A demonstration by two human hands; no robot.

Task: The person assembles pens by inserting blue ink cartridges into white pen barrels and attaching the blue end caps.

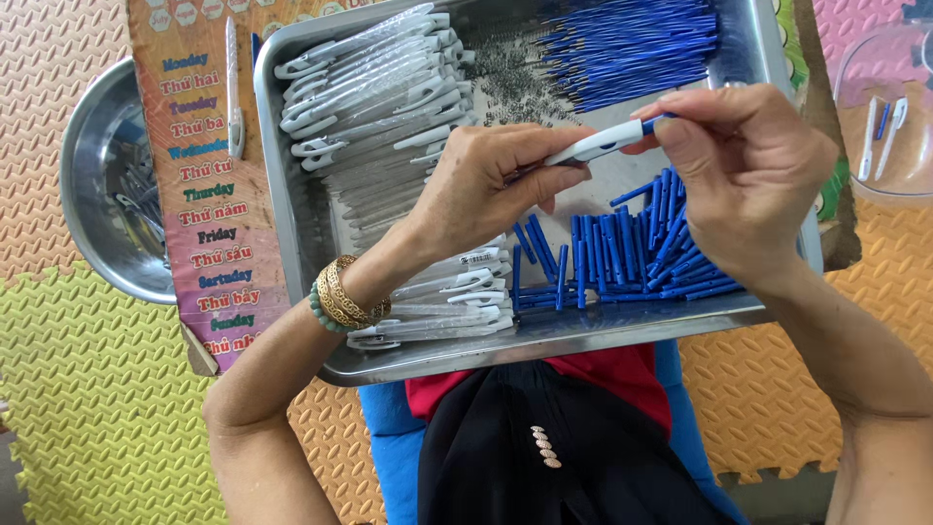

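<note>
Over a steel tray [544, 342], my left hand [486, 180] grips the lower barrel of a white pen [595, 145]. My right hand [743, 165] pinches the pen's upper end, where a blue piece shows between the fingertips. In the tray's left part lie stacked white pen barrels with clips [374, 83]. A heap of short blue pen parts [632, 253] sits under my right hand. Thin blue refills [632, 44] fill the tray's far corner, with small dark springs [510, 78] beside them. Gold and green bangles circle my left wrist.
A round steel bowl [92, 194] with a few pen parts sits left of the tray. A printed cardboard sheet [209, 194] lies between them. A clear plastic container [884, 107] with a few white pens is at the right. Foam floor mats [97, 389] surround everything.
</note>
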